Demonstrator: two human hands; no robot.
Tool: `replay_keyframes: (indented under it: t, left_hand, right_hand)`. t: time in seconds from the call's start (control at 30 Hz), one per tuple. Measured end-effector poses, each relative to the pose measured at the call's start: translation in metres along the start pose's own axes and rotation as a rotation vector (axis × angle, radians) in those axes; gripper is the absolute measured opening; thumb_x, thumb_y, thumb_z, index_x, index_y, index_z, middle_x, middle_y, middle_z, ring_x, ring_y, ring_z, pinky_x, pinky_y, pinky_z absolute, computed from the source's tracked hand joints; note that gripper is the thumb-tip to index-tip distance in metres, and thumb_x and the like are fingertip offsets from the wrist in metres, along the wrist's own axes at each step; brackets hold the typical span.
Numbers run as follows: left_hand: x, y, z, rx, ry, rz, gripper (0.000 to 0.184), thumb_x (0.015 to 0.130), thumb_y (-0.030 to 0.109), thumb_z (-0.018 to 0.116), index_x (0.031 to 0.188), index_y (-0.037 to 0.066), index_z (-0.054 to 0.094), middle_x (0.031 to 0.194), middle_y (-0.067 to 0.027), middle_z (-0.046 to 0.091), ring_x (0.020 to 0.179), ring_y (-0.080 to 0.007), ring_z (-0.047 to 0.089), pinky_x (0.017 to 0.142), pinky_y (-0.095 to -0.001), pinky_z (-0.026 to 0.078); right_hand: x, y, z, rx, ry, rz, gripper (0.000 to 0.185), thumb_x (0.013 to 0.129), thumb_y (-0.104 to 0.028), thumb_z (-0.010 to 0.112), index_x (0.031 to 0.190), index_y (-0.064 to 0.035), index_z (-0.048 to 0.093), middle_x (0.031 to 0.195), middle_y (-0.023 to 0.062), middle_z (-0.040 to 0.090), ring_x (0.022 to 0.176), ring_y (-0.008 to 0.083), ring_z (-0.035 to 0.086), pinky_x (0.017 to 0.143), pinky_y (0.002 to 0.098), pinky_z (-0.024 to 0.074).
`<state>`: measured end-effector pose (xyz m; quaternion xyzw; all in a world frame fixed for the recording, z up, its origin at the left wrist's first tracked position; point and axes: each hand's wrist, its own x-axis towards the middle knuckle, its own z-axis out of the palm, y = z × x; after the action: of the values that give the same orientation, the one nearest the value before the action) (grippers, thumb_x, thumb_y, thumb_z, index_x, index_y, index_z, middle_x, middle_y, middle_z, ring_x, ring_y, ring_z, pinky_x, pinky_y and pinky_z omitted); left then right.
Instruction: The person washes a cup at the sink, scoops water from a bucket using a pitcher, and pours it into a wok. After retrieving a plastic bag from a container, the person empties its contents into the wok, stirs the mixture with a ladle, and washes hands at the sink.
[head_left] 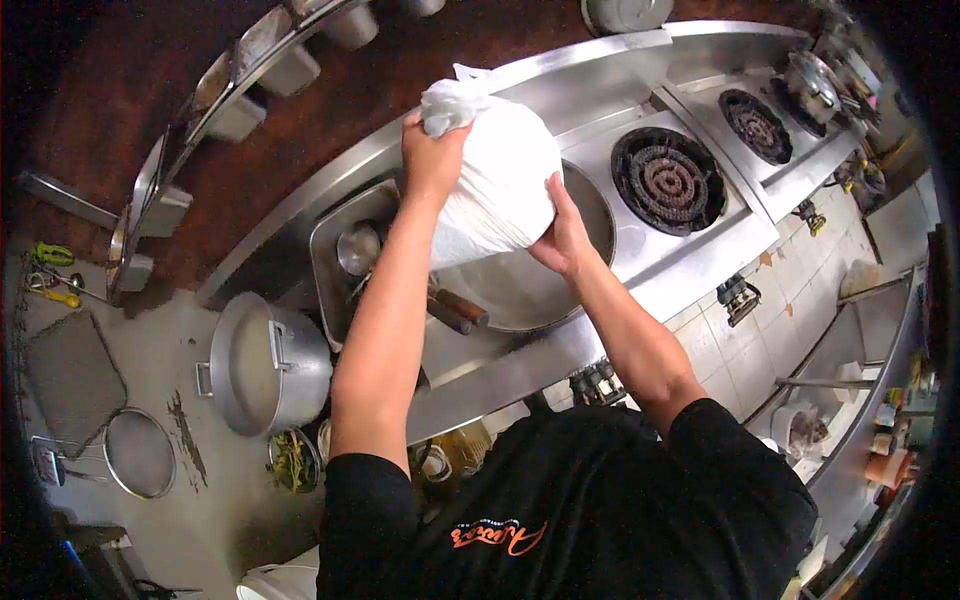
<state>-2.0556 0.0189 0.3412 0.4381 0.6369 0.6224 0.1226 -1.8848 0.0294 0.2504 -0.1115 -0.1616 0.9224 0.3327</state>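
Note:
A bulging white bag (pixel 505 165), twisted together at its top, is held up between my two hands. I cannot tell whether it is cloth or thin plastic. My left hand (pixel 436 160) is closed round the gathered neck. Against the bag's lower right side presses my right hand (pixel 562 232), thumb up and its other fingers partly hidden underneath. Directly below is a wide metal pan (pixel 604 215), its pale inside partly covered by the bag. Wooden handles (pixel 462 308) stick out over the pan's left edge, near my left forearm.
Left of the pan, a metal tray (pixel 322 250) holds a ladle (pixel 358 248). A large pot (pixel 290 350) with pale contents stands farther left, near a round strainer (pixel 140 453). Stove burners (pixel 668 180) lie to the right. A rail with hanging metal containers (pixel 238 118) curves across the upper left.

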Motion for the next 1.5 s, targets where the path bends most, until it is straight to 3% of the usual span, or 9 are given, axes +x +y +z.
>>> replay_keyframes:
  t: [0.1, 0.33, 0.43, 0.53, 0.63, 0.93, 1.13, 1.23, 1.5]
  left_hand:
    - [-0.001, -0.012, -0.003, -0.33, 0.073, -0.381, 0.045, 0.08, 0.025, 0.068, 0.112, -0.004, 0.057, 0.112, -0.013, 0.059, 0.097, -0.0197, 0.057, 0.082, -0.0309, 0.045]
    - [-0.014, -0.063, -0.015, -0.824, 0.239, -0.518, 0.051, 0.091, 0.036, 0.057, 0.125, -0.001, 0.049, 0.121, -0.0124, 0.056, 0.111, -0.0252, 0.053, 0.094, -0.0375, 0.042]
    - [-0.02, -0.064, -0.017, -0.928, 0.235, -0.517, 0.049, 0.091, 0.035, 0.056, 0.122, -0.002, 0.05, 0.12, -0.0133, 0.056, 0.108, -0.0269, 0.055, 0.092, -0.039, 0.044]
    - [-0.023, -0.055, -0.015, -0.815, 0.405, -0.572, 0.047, 0.091, 0.034, 0.055, 0.12, -0.003, 0.051, 0.118, -0.0141, 0.057, 0.105, -0.0272, 0.057, 0.091, -0.0393, 0.045]
    - [-0.025, -0.056, -0.019, -0.879, 0.348, -0.577, 0.048, 0.091, 0.034, 0.055, 0.12, -0.004, 0.05, 0.117, -0.015, 0.057, 0.104, -0.0273, 0.057, 0.09, -0.0396, 0.046]
    - [-0.021, -0.013, -0.017, -0.782, 0.238, -0.366, 0.05, 0.09, 0.034, 0.058, 0.118, -0.007, 0.051, 0.117, -0.0141, 0.057, 0.104, -0.0249, 0.057, 0.09, -0.036, 0.045]
    - [-0.02, -0.003, -0.005, -0.603, 0.449, -0.366, 0.047, 0.09, 0.029, 0.058, 0.119, -0.007, 0.051, 0.118, -0.0129, 0.057, 0.104, -0.0228, 0.056, 0.091, -0.0344, 0.043]
    - [-0.018, -0.005, -0.003, -0.561, 0.533, -0.311, 0.043, 0.09, 0.024, 0.058, 0.119, -0.007, 0.051, 0.117, -0.0131, 0.057, 0.103, -0.0229, 0.057, 0.09, -0.0353, 0.044]
    - [-0.006, -0.006, 0.005, -0.289, 0.598, -0.149, 0.036, 0.087, 0.018, 0.058, 0.11, -0.009, 0.055, 0.111, -0.0161, 0.06, 0.099, -0.0244, 0.058, 0.086, -0.0347, 0.044]
  right_hand:
    - [0.005, 0.007, -0.017, -0.193, 0.058, -0.012, 0.065, 0.088, -0.043, 0.056, 0.136, -0.0054, 0.035, 0.135, 0.0095, 0.044, 0.125, 0.026, 0.041, 0.107, 0.0429, 0.0276]
    - [-0.003, 0.007, -0.014, -0.48, 0.064, -0.346, 0.075, 0.071, -0.018, 0.075, 0.131, 0.0024, 0.034, 0.126, 0.013, 0.046, 0.115, 0.0217, 0.046, 0.098, 0.0342, 0.0363]
    - [-0.009, 0.004, 0.0, -0.433, -0.025, -0.382, 0.075, 0.071, -0.023, 0.075, 0.132, -0.0001, 0.036, 0.127, 0.0111, 0.047, 0.119, 0.0215, 0.042, 0.102, 0.0341, 0.0299]
    - [-0.004, -0.005, -0.01, -0.439, -0.038, -0.199, 0.071, 0.072, -0.024, 0.075, 0.128, 0.0015, 0.04, 0.122, 0.0115, 0.051, 0.115, 0.0209, 0.047, 0.1, 0.0332, 0.0332]
    - [-0.002, -0.004, -0.014, -0.46, 0.033, -0.203, 0.061, 0.074, -0.02, 0.075, 0.121, 0.0049, 0.046, 0.112, 0.0137, 0.058, 0.105, 0.0212, 0.054, 0.094, 0.0324, 0.0404]
    - [-0.009, 0.011, -0.013, -0.261, 0.032, -0.109, 0.051, 0.079, -0.023, 0.069, 0.118, 0.0038, 0.05, 0.113, 0.0112, 0.058, 0.104, 0.0209, 0.055, 0.096, 0.0343, 0.0386]
    - [0.001, 0.004, -0.004, -0.218, 0.008, -0.106, 0.067, 0.079, -0.032, 0.07, 0.127, 0.0061, 0.042, 0.125, 0.0162, 0.052, 0.116, 0.026, 0.049, 0.1, 0.0381, 0.0377]
    - [0.005, -0.002, 0.004, -0.247, 0.031, -0.132, 0.053, 0.081, -0.028, 0.069, 0.118, 0.0066, 0.053, 0.114, 0.0139, 0.059, 0.102, 0.0222, 0.057, 0.09, 0.0334, 0.0442]
    - [0.024, 0.017, -0.003, -0.24, 0.308, -0.145, 0.071, 0.077, -0.041, 0.073, 0.115, 0.0145, 0.051, 0.114, 0.0179, 0.059, 0.1, 0.0228, 0.059, 0.087, 0.0318, 0.0453]
